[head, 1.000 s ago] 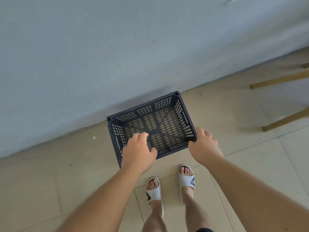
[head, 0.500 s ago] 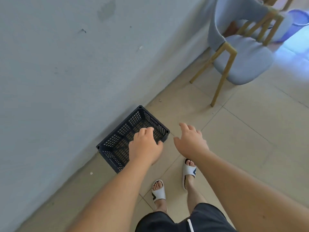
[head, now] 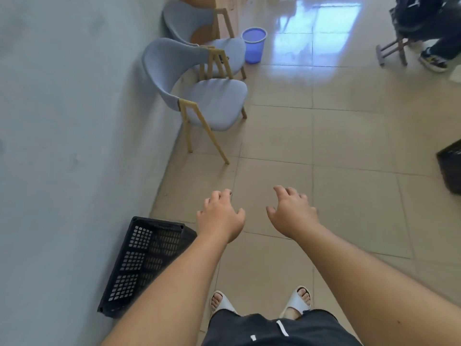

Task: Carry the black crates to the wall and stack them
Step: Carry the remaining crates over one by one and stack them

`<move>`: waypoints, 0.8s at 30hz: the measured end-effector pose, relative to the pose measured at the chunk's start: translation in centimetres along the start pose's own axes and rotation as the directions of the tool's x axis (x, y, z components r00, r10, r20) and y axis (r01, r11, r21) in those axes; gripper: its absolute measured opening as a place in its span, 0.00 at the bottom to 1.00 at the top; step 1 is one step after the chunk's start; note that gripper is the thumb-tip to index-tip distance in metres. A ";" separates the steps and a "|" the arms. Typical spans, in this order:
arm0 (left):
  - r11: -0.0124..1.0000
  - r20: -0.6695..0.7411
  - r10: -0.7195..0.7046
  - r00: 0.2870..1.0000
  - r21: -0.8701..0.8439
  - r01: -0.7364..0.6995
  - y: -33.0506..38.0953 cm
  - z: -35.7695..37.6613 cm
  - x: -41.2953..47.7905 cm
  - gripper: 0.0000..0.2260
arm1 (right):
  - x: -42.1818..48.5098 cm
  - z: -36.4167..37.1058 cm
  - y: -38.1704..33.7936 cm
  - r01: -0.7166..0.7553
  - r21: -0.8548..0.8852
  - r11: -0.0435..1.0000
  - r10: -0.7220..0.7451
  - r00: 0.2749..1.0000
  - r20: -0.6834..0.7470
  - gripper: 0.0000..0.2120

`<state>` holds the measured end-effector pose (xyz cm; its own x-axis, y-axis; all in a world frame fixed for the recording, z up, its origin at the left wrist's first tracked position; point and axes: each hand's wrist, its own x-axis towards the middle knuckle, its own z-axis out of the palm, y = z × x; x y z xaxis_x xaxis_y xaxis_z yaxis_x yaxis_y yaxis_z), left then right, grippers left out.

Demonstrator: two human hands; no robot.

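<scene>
First crate (head: 139, 265) lay against the wall (head: 62, 121); left grip (head: 220, 216) and right grip (head: 291, 213) hung empty, fingers relaxed. Second crate (head: 451, 168), far from the wall, needed a two-sided hold.

Beige tile floor (head: 349, 196). Black crate (head: 139, 265) on it, just left of & below left hand (head: 220, 217). Grey chair (head: 217, 103) ahead-left of both hands, blue bucket (head: 254, 46) further on. 2nd crate (head: 450, 168) well right of right hand (head: 291, 213), cut off by frame edge.
</scene>
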<state>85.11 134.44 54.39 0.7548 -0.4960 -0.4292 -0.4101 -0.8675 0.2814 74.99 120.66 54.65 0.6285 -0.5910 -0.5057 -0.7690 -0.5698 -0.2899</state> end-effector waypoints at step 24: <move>0.606 0.338 0.685 0.646 0.229 -0.762 58.9 15.0 1.4 0.29 | -2.8 -20.3 51.8 -0.605 0.561 0.565 0.773 0.627 -0.103 0.30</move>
<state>54.33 82.15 57.51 0.0335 -0.9266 -0.3746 -0.9409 -0.1556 0.3009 35.75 81.21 57.56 -0.1883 -0.8694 -0.4569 -0.8802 0.3557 -0.3141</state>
